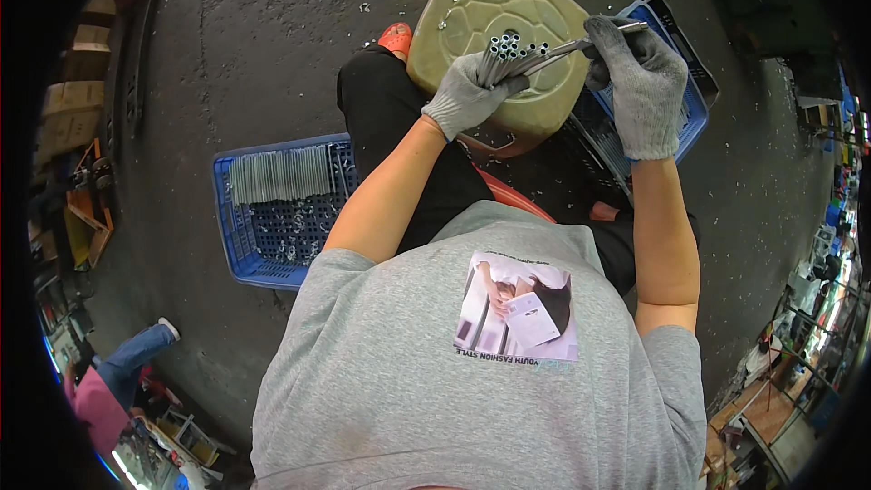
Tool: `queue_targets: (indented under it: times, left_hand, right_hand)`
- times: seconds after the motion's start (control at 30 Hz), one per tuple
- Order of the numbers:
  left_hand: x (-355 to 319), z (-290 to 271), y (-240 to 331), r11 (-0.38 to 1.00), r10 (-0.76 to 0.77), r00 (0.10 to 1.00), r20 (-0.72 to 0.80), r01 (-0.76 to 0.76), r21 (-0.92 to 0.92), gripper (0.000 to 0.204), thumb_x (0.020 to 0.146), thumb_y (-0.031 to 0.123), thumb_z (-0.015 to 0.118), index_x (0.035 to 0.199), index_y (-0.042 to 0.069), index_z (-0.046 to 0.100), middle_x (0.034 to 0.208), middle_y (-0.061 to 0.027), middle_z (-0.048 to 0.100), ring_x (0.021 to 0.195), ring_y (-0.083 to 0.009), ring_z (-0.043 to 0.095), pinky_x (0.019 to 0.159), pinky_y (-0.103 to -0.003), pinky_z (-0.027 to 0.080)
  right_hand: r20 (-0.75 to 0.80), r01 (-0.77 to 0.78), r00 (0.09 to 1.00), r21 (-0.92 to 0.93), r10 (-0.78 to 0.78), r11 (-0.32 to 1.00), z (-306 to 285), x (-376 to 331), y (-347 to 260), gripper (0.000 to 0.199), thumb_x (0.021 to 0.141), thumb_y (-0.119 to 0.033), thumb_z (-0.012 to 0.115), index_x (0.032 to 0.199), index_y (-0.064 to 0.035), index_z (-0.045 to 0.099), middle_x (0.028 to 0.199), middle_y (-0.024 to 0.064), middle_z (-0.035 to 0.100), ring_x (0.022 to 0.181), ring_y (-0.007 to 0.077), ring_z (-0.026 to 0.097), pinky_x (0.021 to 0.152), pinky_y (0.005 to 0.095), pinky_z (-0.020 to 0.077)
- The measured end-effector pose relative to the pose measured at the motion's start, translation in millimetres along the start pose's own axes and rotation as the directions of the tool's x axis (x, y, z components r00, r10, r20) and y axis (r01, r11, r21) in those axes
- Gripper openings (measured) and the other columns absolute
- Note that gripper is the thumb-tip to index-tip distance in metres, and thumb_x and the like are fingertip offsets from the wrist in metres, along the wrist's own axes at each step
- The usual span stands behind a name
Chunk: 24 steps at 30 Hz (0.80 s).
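Observation:
My left hand (474, 98), in a grey knit glove, is closed round a bundle of thin metal tubes (513, 62), their hollow ends pointing up and away from me. Over to the right, my gloved right hand (640, 82) pinches one slim metal rod (581, 44) between thumb and fingers. That rod slants from the bundle up to the right, and its far tip shows past my fingers. Both hands are above a yellowish plastic stool (494, 0) with a patterned top. Whether the rod touches the bundle is hard to tell.
A blue crate (229, 236) at my left holds a row of metal tubes and scattered shavings. Another blue crate (697, 113) with a dark one stands right of the stool. Metal bits litter the dark floor (272, 45). A person in pink (98, 408) is at the lower left.

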<state>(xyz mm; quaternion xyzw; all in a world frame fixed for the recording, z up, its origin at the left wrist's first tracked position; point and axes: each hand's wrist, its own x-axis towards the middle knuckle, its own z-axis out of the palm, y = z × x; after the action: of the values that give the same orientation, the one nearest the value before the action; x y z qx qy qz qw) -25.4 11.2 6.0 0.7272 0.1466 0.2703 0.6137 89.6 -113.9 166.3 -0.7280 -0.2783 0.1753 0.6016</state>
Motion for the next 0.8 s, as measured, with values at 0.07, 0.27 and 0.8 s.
queue_targets:
  times: [0.07, 0.27, 0.8]
  left_hand:
    - [0, 0, 2, 1.0, -0.009, 1.0, -0.001, 0.009, -0.012, 0.02, 0.08, 0.011, 0.074, 0.099, 0.007, 0.071, 0.079, -0.0028, 0.065, 0.062, -0.0126, 0.053, 0.059, -0.027, 0.046]
    - [0, -1, 2, 0.999, -0.031, 1.0, -0.001, 0.031, -0.03, 0.019, 0.08, 0.01, 0.074, 0.099, 0.007, 0.071, 0.077, -0.0029, 0.065, 0.061, -0.0134, 0.052, 0.058, -0.027, 0.046]
    - [1, 0, -1, 0.997, 0.074, 0.997, 0.02, -0.074, 0.013, 0.021, 0.081, 0.011, 0.072, 0.102, 0.009, 0.071, 0.076, -0.0024, 0.065, 0.061, -0.0156, 0.051, 0.059, -0.028, 0.046]
  right_hand:
    - [0.032, 0.027, 0.999, -0.037, -0.026, 0.999, -1, 1, -3, 0.015, 0.088, -0.014, 0.07, 0.095, -0.001, 0.072, 0.075, 0.0052, 0.07, 0.053, 0.0054, 0.053, 0.05, 0.0169, 0.0459]
    - [0.149, 0.211, 0.971, -0.173, -0.187, 0.962, 1, 2, -1, 0.013, 0.088, -0.011, 0.07, 0.096, -0.0017, 0.072, 0.077, 0.0041, 0.07, 0.056, 0.0048, 0.055, 0.051, 0.0162, 0.0462]
    - [-0.026, 0.061, 0.998, 0.041, -0.06, 0.997, -12, 2, -20, 0.017, 0.089, -0.016, 0.069, 0.097, -0.0015, 0.071, 0.075, 0.0064, 0.069, 0.053, 0.0054, 0.052, 0.048, 0.0178, 0.0413]
